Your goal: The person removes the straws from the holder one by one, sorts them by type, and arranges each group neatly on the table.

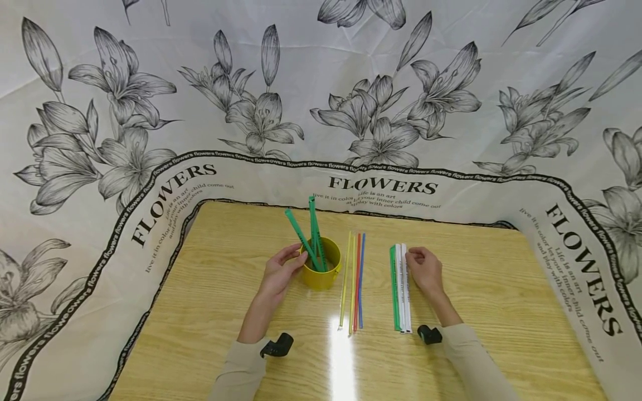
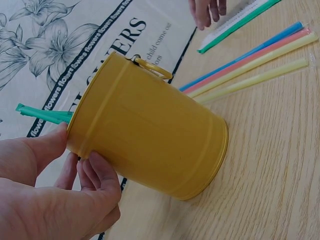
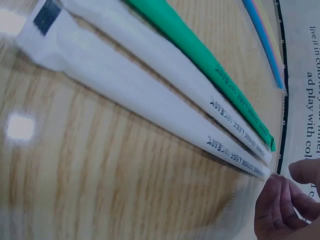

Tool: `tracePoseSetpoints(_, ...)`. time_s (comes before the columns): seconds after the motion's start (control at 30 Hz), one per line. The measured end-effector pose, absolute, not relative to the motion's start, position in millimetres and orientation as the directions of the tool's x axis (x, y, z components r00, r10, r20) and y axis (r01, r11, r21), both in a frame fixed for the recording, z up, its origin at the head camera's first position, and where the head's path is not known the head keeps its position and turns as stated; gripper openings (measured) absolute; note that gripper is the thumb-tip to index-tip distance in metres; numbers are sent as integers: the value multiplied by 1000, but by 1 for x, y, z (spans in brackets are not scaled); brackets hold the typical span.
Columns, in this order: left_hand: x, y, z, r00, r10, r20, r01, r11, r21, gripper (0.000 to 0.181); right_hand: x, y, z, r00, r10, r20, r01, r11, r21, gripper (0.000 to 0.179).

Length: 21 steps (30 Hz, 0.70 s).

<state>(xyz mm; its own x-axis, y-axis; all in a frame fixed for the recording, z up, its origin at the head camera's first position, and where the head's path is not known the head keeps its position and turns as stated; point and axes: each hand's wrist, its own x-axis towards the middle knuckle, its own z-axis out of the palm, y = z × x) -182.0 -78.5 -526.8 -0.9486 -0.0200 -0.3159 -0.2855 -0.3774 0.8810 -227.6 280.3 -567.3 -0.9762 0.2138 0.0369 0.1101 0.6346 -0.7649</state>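
Observation:
My left hand [image 1: 281, 271] holds a yellow metal bucket [image 2: 155, 130] near its rim, with the thumb at the rim and fingers against the side. Green paper-wrapped straws [image 1: 300, 234] lean inside the bucket and stick out above it. On the right, two white paper-wrapped straws [image 3: 150, 95] lie side by side next to a green wrapped straw [image 3: 200, 60]. My right hand [image 1: 425, 271] is at the far end of the outer white straw, fingers loosely bent. Its thumb stands apart from the fingers in the right wrist view; whether a fingertip touches the straw is unclear.
Between bucket and wrapped straws lie yellow straws [image 1: 343, 295], a red straw [image 1: 357, 278] and a blue straw [image 1: 361, 278] in clear wrapping. They rest on a wood-grain table [image 1: 215, 312]. A flower-printed cloth [image 1: 281, 178] stands around the table's back and sides.

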Motion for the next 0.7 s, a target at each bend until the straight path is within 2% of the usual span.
tracePoseSetpoints(0.43,-182,-79,-527,-948,-17,-318,-289,-371,882,39,-232,268,-539,-987,155,47,60,616,-785,32)
tracePoseSetpoints(0.7,-182,-79,-528,-949,-19,-314,-285,-370,884,40,-237,256,-527,-988,119,100,-6,614,-789,32)
